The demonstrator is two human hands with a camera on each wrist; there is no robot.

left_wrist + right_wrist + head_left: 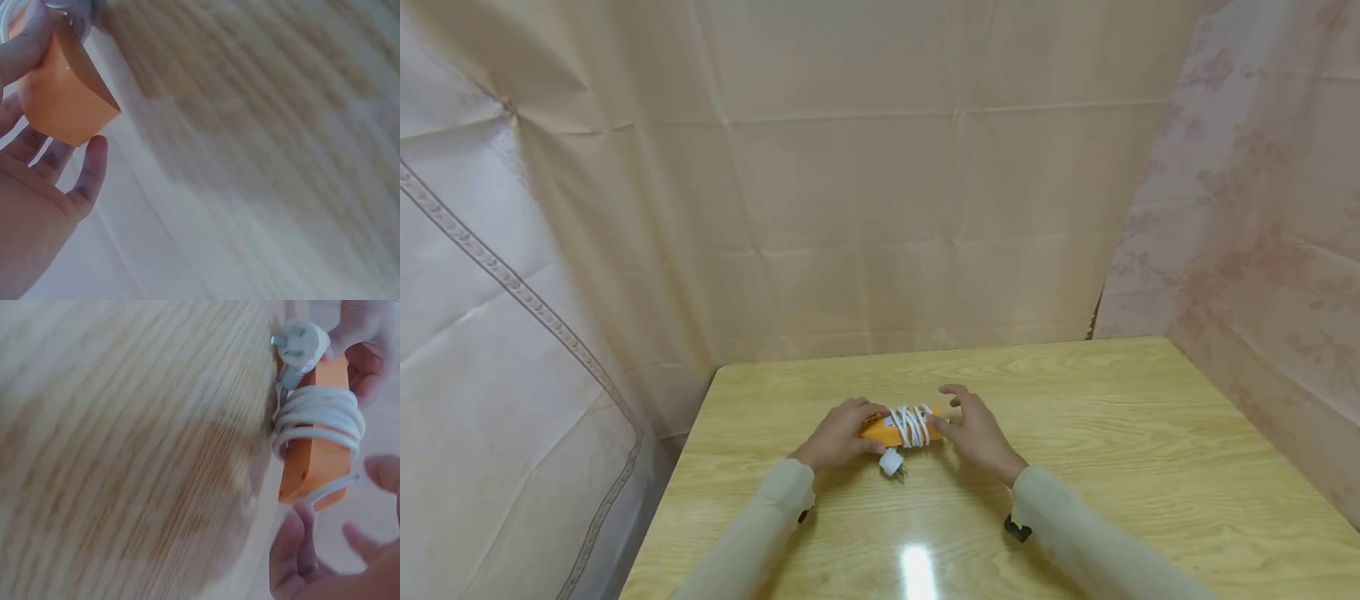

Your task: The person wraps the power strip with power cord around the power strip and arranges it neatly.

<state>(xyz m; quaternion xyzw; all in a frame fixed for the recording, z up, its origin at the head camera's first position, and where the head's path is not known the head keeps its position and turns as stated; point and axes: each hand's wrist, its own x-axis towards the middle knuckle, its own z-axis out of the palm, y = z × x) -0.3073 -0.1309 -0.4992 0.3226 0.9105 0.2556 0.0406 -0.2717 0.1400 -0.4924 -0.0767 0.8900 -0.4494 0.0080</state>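
An orange power strip is wrapped round its middle with several turns of white cord. My left hand grips its left end, thumb on one side and fingers on the other. Below that end hangs the white plug, prongs outward; they show clearly on the plug in the right wrist view. At the other end is my right hand, its fingers spread apart. One fingertip there touches or nearly touches a short stretch of cord across the strip's end.
A wood-grain table lies under both hands. Behind it hangs a beige curtain; a pale cloth covers the left side and a floral one the right.
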